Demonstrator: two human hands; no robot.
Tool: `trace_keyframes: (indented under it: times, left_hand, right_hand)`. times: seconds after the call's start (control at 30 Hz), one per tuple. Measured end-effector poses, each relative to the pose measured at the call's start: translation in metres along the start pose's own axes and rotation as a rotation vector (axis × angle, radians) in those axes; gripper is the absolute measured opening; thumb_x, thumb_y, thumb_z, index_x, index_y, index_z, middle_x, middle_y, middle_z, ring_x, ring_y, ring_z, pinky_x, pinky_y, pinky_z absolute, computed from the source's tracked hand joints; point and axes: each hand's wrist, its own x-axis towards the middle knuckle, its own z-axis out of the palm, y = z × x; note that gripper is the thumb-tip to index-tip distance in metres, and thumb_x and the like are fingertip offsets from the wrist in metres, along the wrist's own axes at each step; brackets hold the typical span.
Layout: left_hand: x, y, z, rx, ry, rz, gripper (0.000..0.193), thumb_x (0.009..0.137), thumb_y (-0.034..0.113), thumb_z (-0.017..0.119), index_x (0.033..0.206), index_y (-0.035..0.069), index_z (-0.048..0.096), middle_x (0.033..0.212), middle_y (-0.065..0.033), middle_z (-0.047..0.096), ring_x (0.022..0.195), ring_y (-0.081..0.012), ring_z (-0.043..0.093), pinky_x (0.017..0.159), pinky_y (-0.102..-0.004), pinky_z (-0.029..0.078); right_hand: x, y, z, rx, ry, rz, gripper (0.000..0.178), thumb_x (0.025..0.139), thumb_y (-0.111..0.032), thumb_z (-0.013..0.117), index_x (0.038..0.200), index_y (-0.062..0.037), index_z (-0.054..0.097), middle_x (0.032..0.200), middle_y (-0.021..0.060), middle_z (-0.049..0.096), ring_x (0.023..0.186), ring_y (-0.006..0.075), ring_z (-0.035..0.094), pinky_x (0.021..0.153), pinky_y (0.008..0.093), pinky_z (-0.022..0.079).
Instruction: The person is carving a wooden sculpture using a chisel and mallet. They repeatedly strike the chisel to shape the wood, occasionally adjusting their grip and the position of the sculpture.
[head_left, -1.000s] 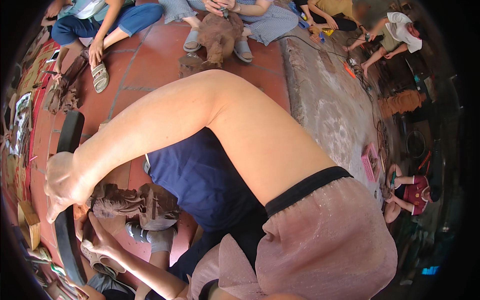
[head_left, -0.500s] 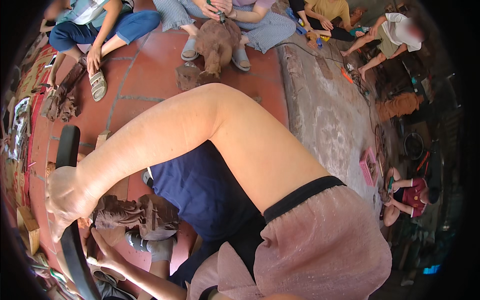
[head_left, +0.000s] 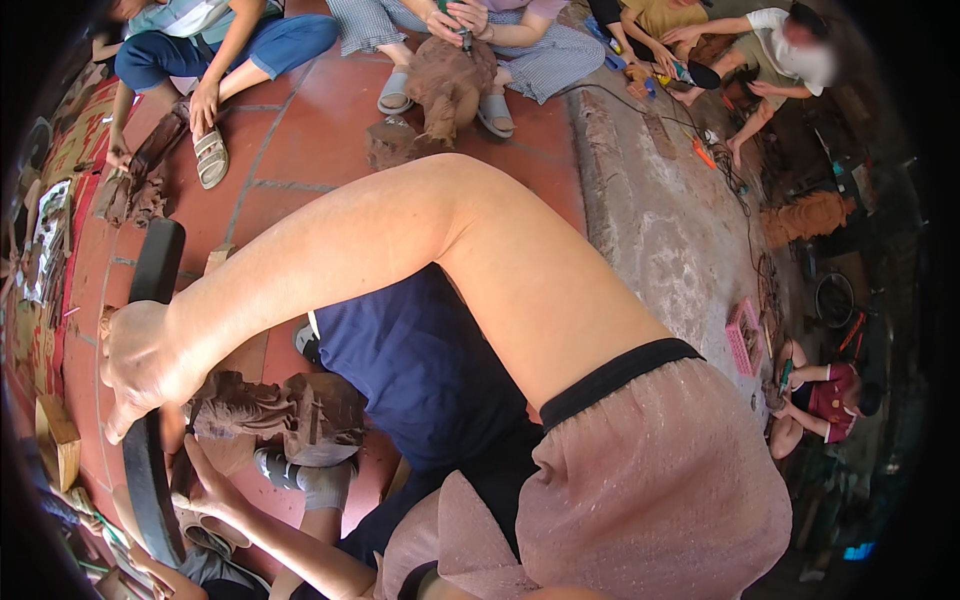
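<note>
Two bare hands of yours show in the head view, both toward its left side. Your right hand [head_left: 145, 355] reaches across on a bent arm, its grip clamped around a long black bar [head_left: 152, 490], which sticks out past the hand at both ends above the tiled floor [head_left: 275, 215]. Your left hand [head_left: 210, 492] sits lower, to the right of the bar's lower half, beside a narrow dark thing; you cannot tell whether its grip is closed on that. A dark brown carving [head_left: 285, 412] lies on its side just above and to the right of your left hand, near a foot in a grey sock [head_left: 326, 486] and below navy cloth [head_left: 420, 365].

At the top, a co-worker in checked trousers [head_left: 560, 60] holds a handheld tool [head_left: 467, 40] against a rounded brown carving [head_left: 448, 85]. At upper left, another in blue trousers [head_left: 285, 47] sits by a slender carving [head_left: 145, 180]. A pink basket [head_left: 743, 338] stands at right, near a person in a maroon shirt [head_left: 832, 400]. A pale wooden block [head_left: 58, 450] lies at far left.
</note>
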Motion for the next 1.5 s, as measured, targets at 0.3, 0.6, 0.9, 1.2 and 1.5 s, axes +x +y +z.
trace_keyframes:
  times: [0.3, 0.6, 0.9, 1.2, 1.5]
  left_hand:
    - [0.000, -0.004, 0.002, -0.028, 0.020, 0.007, 0.014, 0.083, 0.004, 0.072, 0.091, -0.005, 0.065, 0.086, -0.0097, 0.065, 0.076, -0.0159, 0.060, 0.072, -0.0282, 0.050]
    - [-0.021, 0.040, 0.022, -0.178, -0.023, 0.064, 0.015, 0.083, -0.001, 0.069, 0.096, 0.002, 0.061, 0.091, -0.0051, 0.062, 0.083, -0.0145, 0.057, 0.082, -0.0292, 0.045]
    - [-0.025, 0.025, 0.010, -0.037, 0.113, -0.065, 0.016, 0.080, -0.002, 0.072, 0.093, -0.002, 0.063, 0.088, -0.0064, 0.061, 0.081, -0.0164, 0.058, 0.075, -0.0309, 0.049]
    - [-0.026, 0.030, 0.025, 0.043, -0.058, -0.008, 0.015, 0.078, -0.003, 0.071, 0.092, -0.001, 0.064, 0.097, -0.0069, 0.058, 0.087, -0.0180, 0.057, 0.080, -0.0316, 0.047]
    - [-0.033, 0.032, 0.029, -0.173, 0.061, -0.227, 0.021, 0.084, 0.003, 0.068, 0.103, -0.003, 0.062, 0.097, -0.0110, 0.064, 0.089, -0.0172, 0.059, 0.083, -0.0284, 0.047]
  right_hand:
    - [0.005, 0.007, 0.014, -0.011, 0.015, -0.013, 0.058, 0.087, -0.022, 0.054, 0.140, -0.0430, 0.041, 0.106, 0.0000, 0.066, 0.094, 0.0234, 0.065, 0.071, 0.0390, 0.053]
    - [0.000, 0.013, 0.015, 0.103, 0.102, 0.012, 0.053, 0.082, -0.020, 0.059, 0.131, -0.0386, 0.053, 0.092, 0.0037, 0.067, 0.091, 0.0257, 0.065, 0.073, 0.0394, 0.051]
    - [-0.004, 0.018, 0.004, 0.165, 0.083, 0.040, 0.055, 0.078, -0.016, 0.063, 0.128, -0.0382, 0.056, 0.095, 0.0034, 0.066, 0.090, 0.0258, 0.065, 0.070, 0.0410, 0.051]
    - [0.002, 0.015, 0.002, 0.148, 0.036, 0.026, 0.060, 0.078, -0.020, 0.063, 0.134, -0.0391, 0.051, 0.100, 0.0010, 0.066, 0.093, 0.0233, 0.065, 0.068, 0.0398, 0.051]
    - [-0.001, 0.018, 0.009, 0.156, 0.097, 0.032, 0.059, 0.077, -0.019, 0.063, 0.132, -0.0379, 0.053, 0.095, 0.0019, 0.066, 0.089, 0.0247, 0.065, 0.065, 0.0404, 0.050]
